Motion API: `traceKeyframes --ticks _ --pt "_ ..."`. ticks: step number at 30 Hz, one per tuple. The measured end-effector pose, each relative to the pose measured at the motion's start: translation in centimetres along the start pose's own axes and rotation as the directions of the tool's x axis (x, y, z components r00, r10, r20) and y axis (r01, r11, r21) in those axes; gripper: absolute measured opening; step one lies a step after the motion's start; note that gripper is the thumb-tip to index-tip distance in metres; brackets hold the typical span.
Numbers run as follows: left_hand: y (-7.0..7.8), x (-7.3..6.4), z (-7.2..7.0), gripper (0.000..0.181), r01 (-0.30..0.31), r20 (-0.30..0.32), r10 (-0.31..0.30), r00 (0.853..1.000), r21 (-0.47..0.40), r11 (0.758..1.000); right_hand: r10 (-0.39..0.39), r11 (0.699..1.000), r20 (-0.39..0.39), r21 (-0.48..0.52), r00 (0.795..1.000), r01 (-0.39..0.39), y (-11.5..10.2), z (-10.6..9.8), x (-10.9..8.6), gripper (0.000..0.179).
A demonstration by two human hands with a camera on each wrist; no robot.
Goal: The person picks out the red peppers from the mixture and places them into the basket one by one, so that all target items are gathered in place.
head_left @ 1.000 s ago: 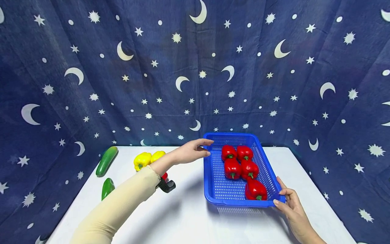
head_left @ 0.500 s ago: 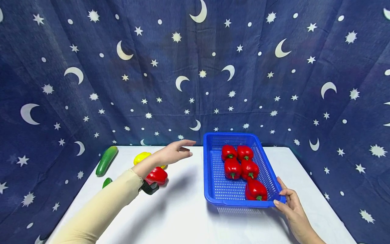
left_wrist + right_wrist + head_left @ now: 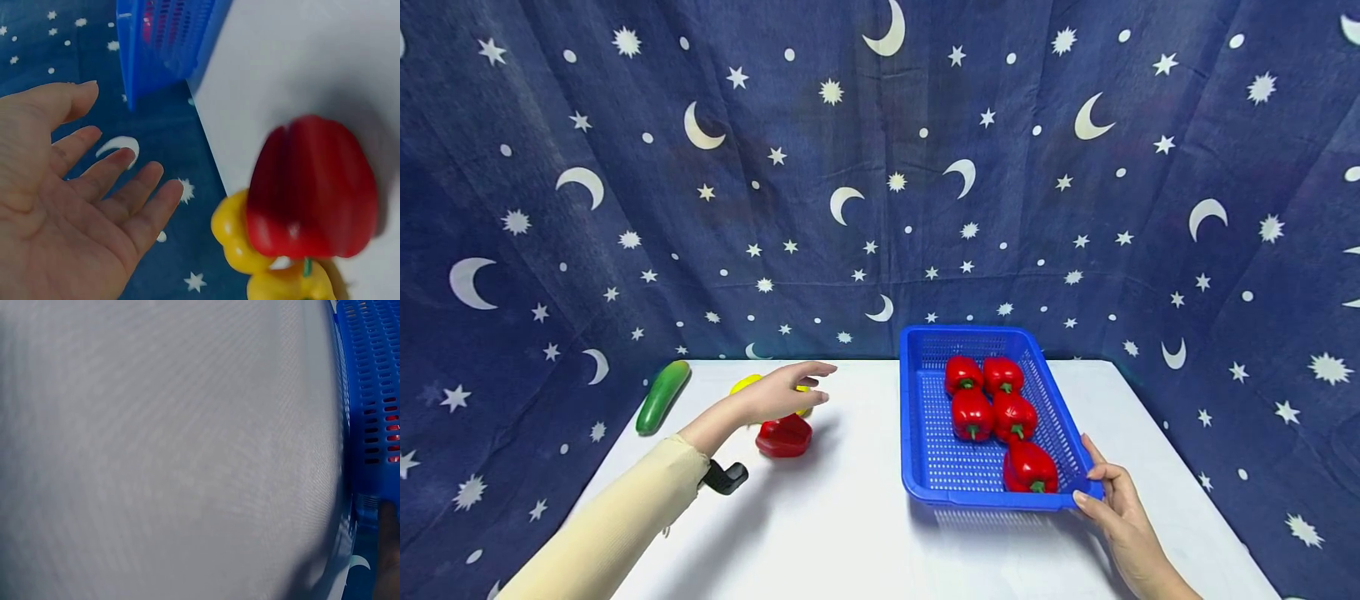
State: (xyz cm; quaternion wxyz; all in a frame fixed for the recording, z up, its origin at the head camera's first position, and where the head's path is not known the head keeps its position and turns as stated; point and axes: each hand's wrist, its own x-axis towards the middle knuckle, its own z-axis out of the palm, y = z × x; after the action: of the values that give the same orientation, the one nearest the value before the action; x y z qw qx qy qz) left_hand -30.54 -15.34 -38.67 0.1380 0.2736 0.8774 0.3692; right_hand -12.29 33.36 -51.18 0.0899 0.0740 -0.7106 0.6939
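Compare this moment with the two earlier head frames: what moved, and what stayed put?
The left hand drew back leftward from the blue basket's rim and now hovers open above the loose red pepper by the yellow peppers. The right hand kept its grip on the basket's near right corner; the five peppers inside did not shift.

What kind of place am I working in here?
Likely a staged tabletop set, not a kitchen: a star-and-moon cloth hung behind a white table, with glossy peppers in a blue basket.
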Motion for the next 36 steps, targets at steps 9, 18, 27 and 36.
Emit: traceKeyframes --ticks 9,18,27,36 --pt "-2.1 -1.3 -0.6 0.056 0.036 0.009 -0.038 0.999 0.162 0.986 -0.001 1.000 0.002 0.023 1.000 0.001 -0.1 0.1 0.0 0.025" --pt "-4.0 -2.5 -0.3 0.056 0.034 0.057 -0.053 0.997 0.294 0.955 0.005 1.000 -0.013 0.014 1.000 -0.005 -0.1 0.1 0.0 0.024" --pt "-5.4 -3.4 0.1 0.061 0.050 0.054 -0.074 0.996 0.358 0.932 0.013 1.000 -0.029 0.009 1.000 -0.013 0.2 0.1 -0.1 0.024" --pt "-6.0 -4.1 0.5 0.068 0.043 0.091 -0.080 0.993 0.353 0.935 0.025 1.000 -0.035 0.010 0.999 -0.024 0.1 0.3 -0.1 0.024"
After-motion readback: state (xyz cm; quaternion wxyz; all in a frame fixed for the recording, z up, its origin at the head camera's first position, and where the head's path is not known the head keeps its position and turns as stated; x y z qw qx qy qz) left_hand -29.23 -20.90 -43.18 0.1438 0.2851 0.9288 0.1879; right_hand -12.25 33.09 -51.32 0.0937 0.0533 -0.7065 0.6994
